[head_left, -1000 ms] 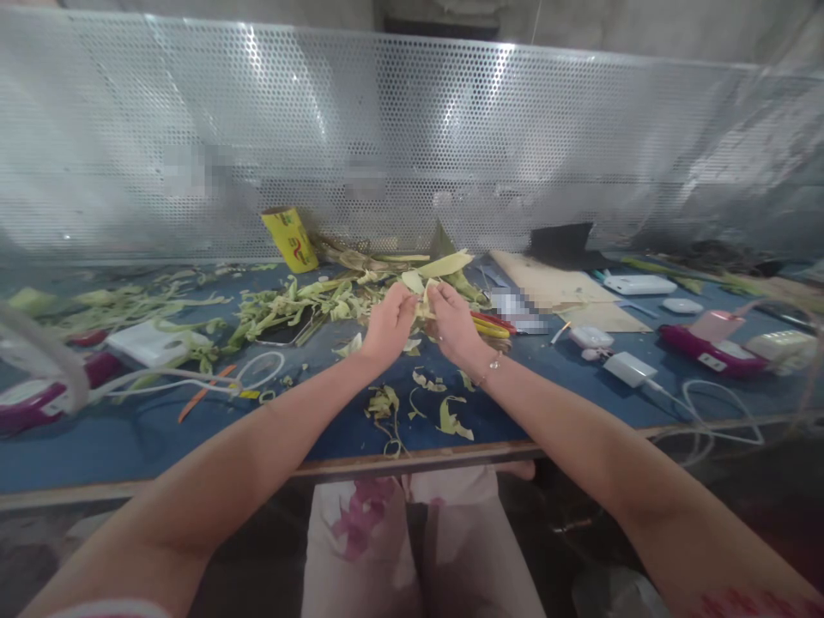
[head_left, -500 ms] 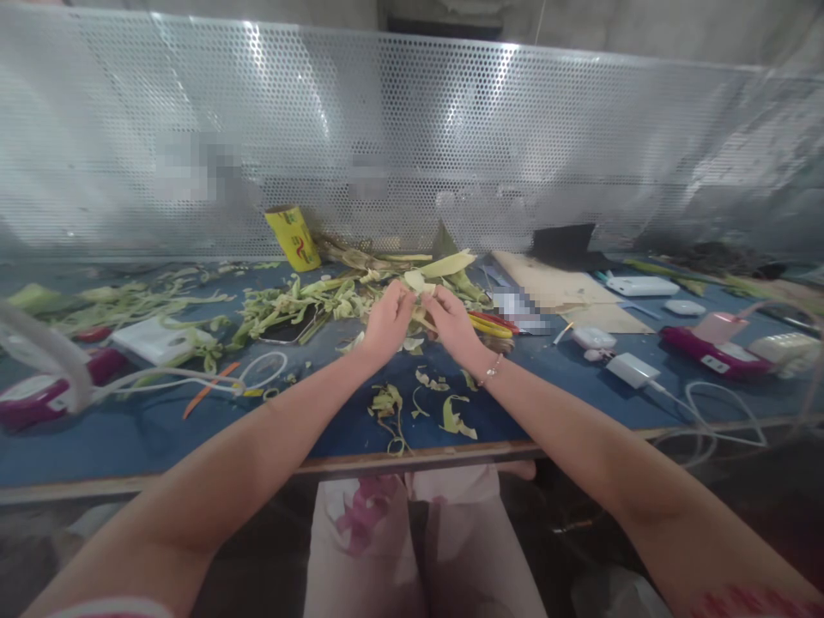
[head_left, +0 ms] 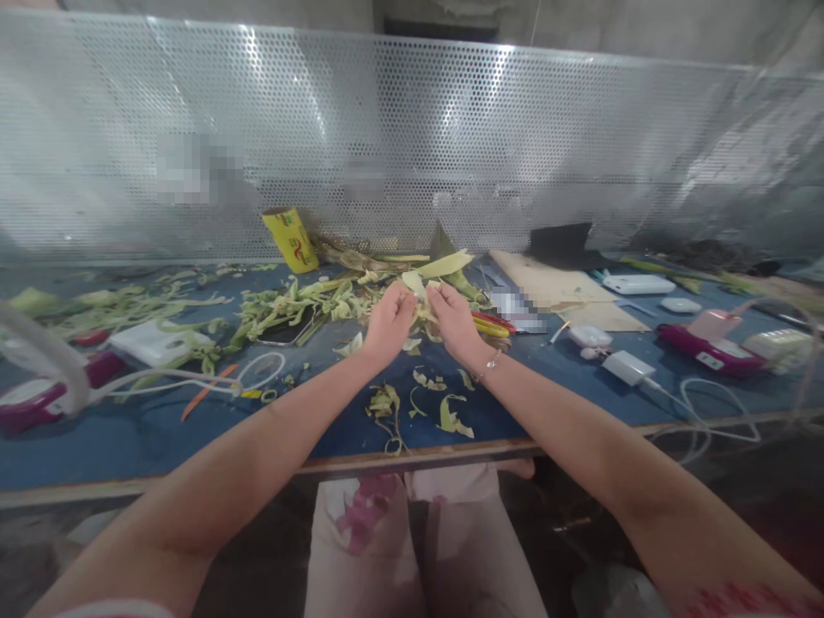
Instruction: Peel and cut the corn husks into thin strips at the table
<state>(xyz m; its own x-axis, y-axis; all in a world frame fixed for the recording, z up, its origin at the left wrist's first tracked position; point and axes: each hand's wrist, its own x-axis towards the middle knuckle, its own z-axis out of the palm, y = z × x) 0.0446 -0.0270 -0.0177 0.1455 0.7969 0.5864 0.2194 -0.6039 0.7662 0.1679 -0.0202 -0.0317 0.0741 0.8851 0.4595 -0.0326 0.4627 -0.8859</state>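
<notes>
My left hand (head_left: 388, 324) and my right hand (head_left: 454, 320) meet over the middle of the blue table (head_left: 129, 433). Both pinch a pale green leaf strip (head_left: 414, 284) held between them, fingers closed on it. A thin bracelet sits on my right wrist. Behind the hands lies a heap of green leaf strips and husks (head_left: 309, 302). Small curled leaf scraps (head_left: 425, 403) lie on the table just below my wrists.
A perforated metal screen (head_left: 412, 146) walls off the back. A yellow roll (head_left: 289, 239) leans on it. White cables (head_left: 193, 378), a white box (head_left: 151, 342) and pink devices (head_left: 708, 339) lie left and right. Cardboard (head_left: 554, 287) and red-yellow tools (head_left: 493, 324) sit at right.
My hands stay together on the leaf strip, shifting slightly; the fingers have worked along it. Nothing else on the table has moved.
</notes>
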